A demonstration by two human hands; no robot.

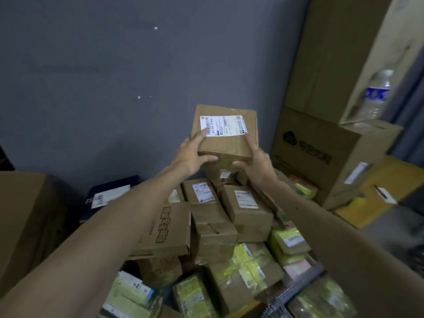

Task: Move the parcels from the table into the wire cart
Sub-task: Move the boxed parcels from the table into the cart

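Note:
A brown cardboard parcel (226, 131) with a white shipping label is held up in front of the grey wall, above a pile of parcels (229, 216). My left hand (191, 154) grips its lower left corner, thumb on the label. My right hand (257, 161) grips its lower right corner. The pile below holds several brown boxes and yellow-taped packets. A bit of dark wire frame (284, 297) shows at the bottom right among the packets; whether it is the cart I cannot tell.
Large cardboard cartons (321, 154) are stacked at the right, with a water bottle (376, 97) on one. A tall cardboard sheet (358, 255) borders the pile on the right, another carton (27, 216) stands at the left. A dark bin (110, 193) sits behind.

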